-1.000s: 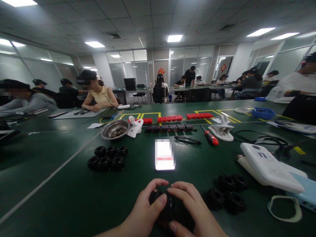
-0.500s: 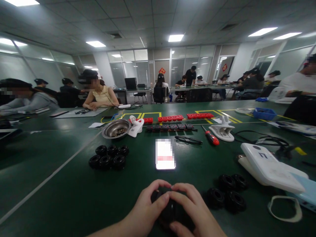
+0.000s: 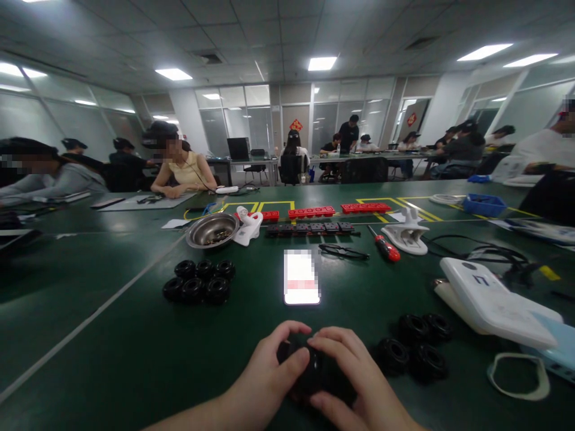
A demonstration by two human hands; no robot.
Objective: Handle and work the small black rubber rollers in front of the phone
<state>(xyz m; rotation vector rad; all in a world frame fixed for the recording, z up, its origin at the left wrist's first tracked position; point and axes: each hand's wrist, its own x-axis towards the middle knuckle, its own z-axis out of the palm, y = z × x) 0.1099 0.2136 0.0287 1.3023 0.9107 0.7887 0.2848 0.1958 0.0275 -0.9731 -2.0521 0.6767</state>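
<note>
At the near edge of the table, my left hand [image 3: 277,366] curls around a glossy black wheel-like part [image 3: 313,366], its thumb lying across the near side. My right hand [image 3: 348,365] grips the same part from the right, fingertips over the top and thumb low down. Much of the part is covered by my fingers and lost in shadow. Several similar black ring-shaped wheels [image 3: 192,290] stand in two rows at the left. More of these wheels [image 3: 427,362] sit just right of my right hand. Beyond my hands lies a lit phone [image 3: 302,293].
Farther back are a metal bowl [image 3: 202,230] of small parts, a black strip [image 3: 309,230], red trays [image 3: 311,212], glasses [image 3: 344,251] and a red screwdriver [image 3: 387,248]. At right lie a white device [image 3: 494,305] and a pale ring [image 3: 518,377]. People sit around the room.
My fingertips, which met over the top of the part, have moved slightly apart, and more of it shows between them. Both hands stay around it in nearly the same place.
</note>
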